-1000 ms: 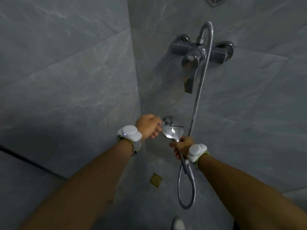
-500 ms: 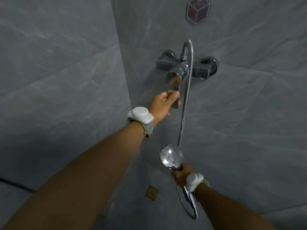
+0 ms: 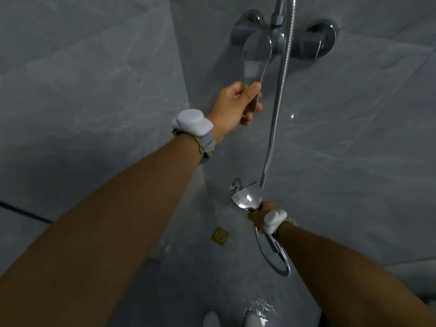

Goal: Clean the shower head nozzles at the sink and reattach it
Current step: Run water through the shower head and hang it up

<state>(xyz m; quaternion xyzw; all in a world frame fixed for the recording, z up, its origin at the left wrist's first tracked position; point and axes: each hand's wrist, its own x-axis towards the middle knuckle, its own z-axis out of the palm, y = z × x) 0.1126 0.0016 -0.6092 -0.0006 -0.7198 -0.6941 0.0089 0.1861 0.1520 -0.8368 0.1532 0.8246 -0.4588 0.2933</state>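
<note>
A chrome shower head points away from me, low in the shower corner, and my right hand grips its handle just below the round head. Its metal hose runs up to the wall mixer tap and loops below my right wrist. My left hand is raised to the mixer's lever, thumb and fingers curled round the lever's lower end. The nozzle face is turned away and hidden.
Grey tiled walls meet in a corner on the left. A brass floor drain lies below the shower head. The floor near my feet is wet.
My left hand left the shower head, rose to the mixer lever and now grips it. My right hand lowered the shower head.
</note>
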